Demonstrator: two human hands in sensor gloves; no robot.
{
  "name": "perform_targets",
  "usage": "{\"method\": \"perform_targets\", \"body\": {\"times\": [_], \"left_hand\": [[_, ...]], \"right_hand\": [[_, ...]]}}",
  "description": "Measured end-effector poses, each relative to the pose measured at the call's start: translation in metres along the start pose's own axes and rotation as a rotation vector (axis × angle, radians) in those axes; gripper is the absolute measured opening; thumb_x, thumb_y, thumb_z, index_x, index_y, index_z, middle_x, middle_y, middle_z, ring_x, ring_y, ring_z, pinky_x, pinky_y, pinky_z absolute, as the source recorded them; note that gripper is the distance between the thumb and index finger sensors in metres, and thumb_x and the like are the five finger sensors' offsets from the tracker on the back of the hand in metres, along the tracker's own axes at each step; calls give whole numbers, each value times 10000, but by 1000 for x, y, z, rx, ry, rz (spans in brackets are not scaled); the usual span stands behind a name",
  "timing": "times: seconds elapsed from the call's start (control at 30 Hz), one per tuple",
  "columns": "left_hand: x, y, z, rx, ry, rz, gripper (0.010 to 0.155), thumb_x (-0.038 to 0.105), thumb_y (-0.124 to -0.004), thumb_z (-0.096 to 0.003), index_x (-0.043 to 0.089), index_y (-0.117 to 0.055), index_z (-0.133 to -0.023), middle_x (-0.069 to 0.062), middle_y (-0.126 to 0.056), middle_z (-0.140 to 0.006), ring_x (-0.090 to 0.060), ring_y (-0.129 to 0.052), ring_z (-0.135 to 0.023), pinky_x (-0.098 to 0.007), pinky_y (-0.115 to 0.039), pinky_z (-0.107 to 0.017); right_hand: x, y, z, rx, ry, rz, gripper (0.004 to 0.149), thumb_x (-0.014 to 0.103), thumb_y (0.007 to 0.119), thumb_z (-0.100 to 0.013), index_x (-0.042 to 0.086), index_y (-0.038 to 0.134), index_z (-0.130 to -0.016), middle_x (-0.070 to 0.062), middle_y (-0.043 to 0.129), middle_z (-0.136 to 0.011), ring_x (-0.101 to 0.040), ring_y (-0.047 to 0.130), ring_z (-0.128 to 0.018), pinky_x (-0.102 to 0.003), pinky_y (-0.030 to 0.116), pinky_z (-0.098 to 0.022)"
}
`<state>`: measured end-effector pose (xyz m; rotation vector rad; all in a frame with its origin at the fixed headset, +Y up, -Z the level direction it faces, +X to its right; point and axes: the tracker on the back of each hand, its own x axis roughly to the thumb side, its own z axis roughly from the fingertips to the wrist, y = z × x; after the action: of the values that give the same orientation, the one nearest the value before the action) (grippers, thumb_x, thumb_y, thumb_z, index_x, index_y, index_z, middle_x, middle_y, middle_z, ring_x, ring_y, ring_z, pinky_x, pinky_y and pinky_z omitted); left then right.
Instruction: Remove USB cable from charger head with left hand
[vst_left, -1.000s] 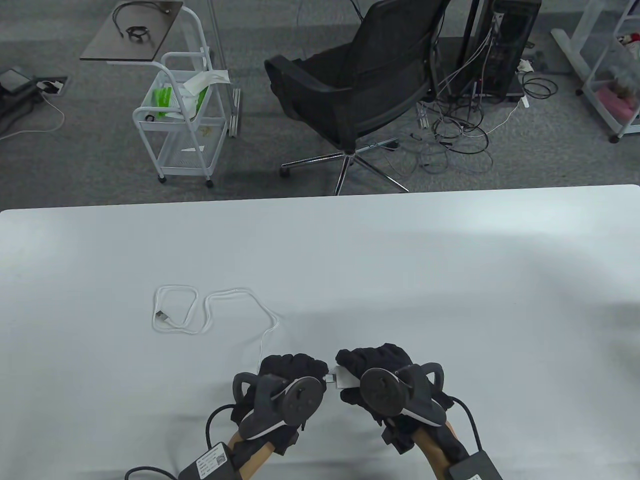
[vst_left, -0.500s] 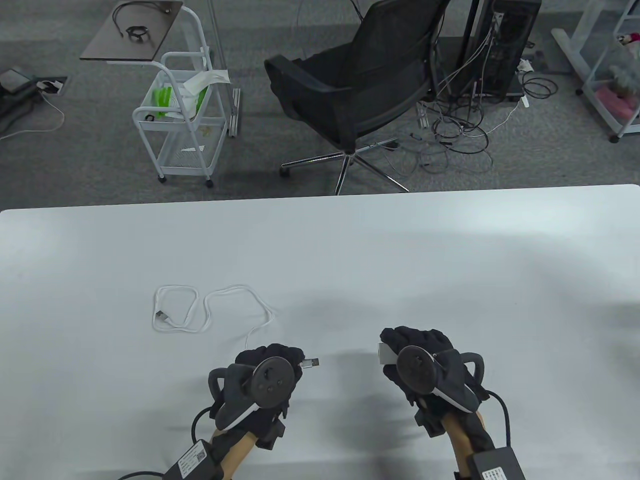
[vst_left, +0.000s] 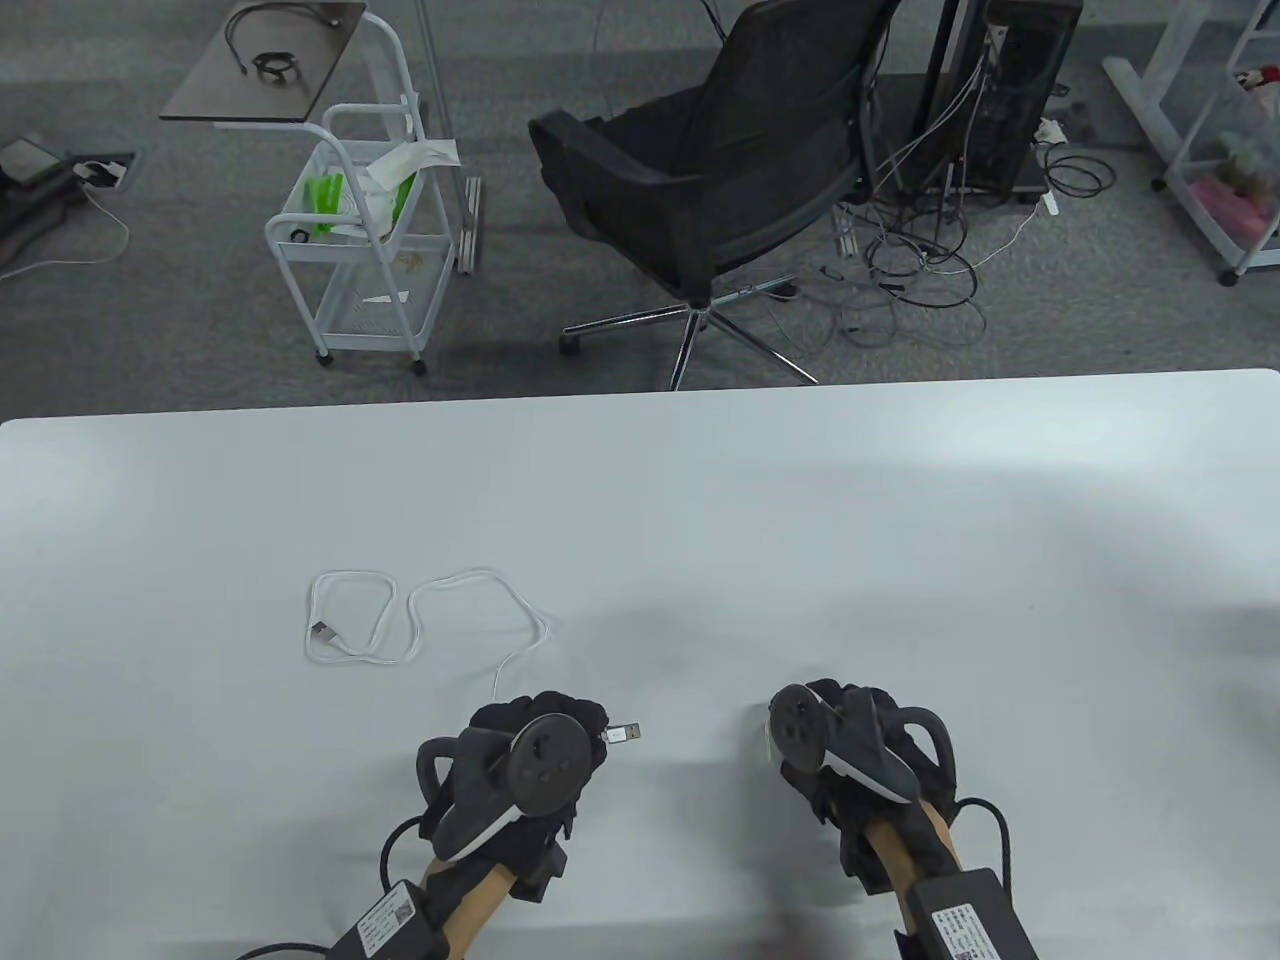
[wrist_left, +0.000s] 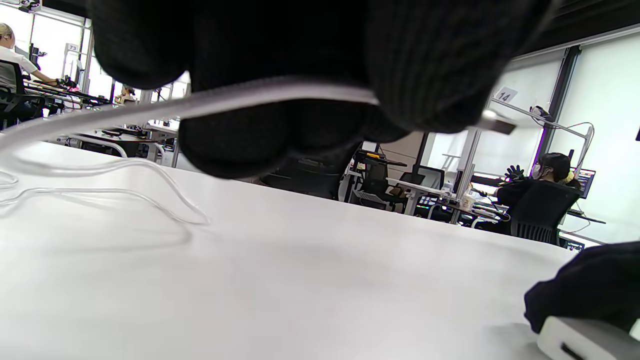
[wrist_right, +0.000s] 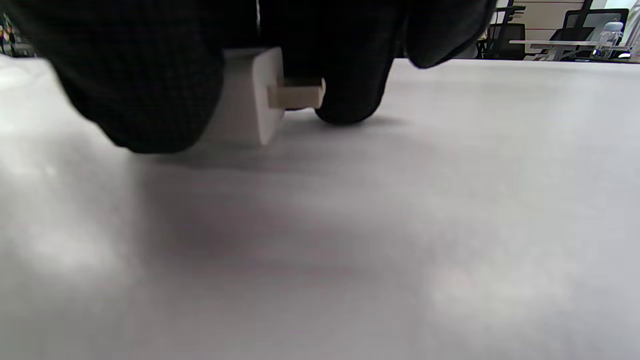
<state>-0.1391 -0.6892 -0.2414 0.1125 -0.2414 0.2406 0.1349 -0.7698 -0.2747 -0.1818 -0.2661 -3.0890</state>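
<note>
My left hand (vst_left: 565, 722) grips the white USB cable (vst_left: 520, 655) near its end. The metal USB plug (vst_left: 627, 735) sticks out to the right of my fingers, free of the charger. It also shows in the left wrist view (wrist_left: 495, 123), with the cable (wrist_left: 260, 96) running under my fingers. My right hand (vst_left: 835, 715) holds the white charger head (wrist_right: 245, 102) low against the table, its prongs (wrist_right: 296, 95) pointing sideways. In the table view the charger is almost hidden under my right hand. The two hands are well apart.
The rest of the cable lies looped on the white table (vst_left: 700, 520) to the far left of my left hand, its other plug (vst_left: 322, 631) inside the loop. A black office chair (vst_left: 710, 180) and a white trolley (vst_left: 360, 230) stand beyond the far edge.
The hands moved apart and the USB plug came out of the charger head. The right hand then sank to the table with the charger; the left hand stays put with the cable.
</note>
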Motion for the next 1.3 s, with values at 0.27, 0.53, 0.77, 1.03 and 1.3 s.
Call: {"method": "perform_targets", "body": {"times": [0.27,0.53,0.77,1.03,1.3], "left_hand": [[1,-3,0,-21,4,-21,427,360,-874,-311,296,-936,-728,4,-1067,-676,-263,-1094,-517,-534,-785,-566],[1,-21,-6,-87,23,-106,411,420,-909,-274,350,-988,-671,35,-1114,-614,-259,-1118,-489,-528,-805,-552],[14,-35,-17,-145,37,-169,415,433,-906,-275,345,-983,-674,46,-1088,-615,-254,-1098,-513,-527,-789,-567],[38,-72,-51,-324,60,-327,422,384,-898,-297,321,-961,-709,45,-1091,-639,-259,-1103,-523,-527,-793,-570],[39,-85,-50,-261,34,-402,409,427,-933,-256,357,-990,-656,55,-1111,-601,-244,-1119,-492,-517,-813,-552]], "right_hand": [[1,0,0,9,12,-3,691,490,889,-290,355,684,-936,42,777,-979,-234,850,-887,-586,604,-710],[-14,-23,6,-8,39,-140,723,560,777,-316,307,611,-973,-30,758,-1022,-317,834,-933,-617,583,-687],[-29,-34,9,-69,75,-147,702,561,765,-324,304,636,-964,-28,789,-1003,-312,860,-914,-611,600,-681],[-33,-42,11,-114,75,-174,695,558,758,-329,306,635,-964,-26,790,-1002,-311,858,-917,-612,598,-682],[-30,-41,10,-121,64,-167,696,561,757,-329,314,630,-967,-21,783,-1008,-307,853,-924,-612,593,-689]]}}
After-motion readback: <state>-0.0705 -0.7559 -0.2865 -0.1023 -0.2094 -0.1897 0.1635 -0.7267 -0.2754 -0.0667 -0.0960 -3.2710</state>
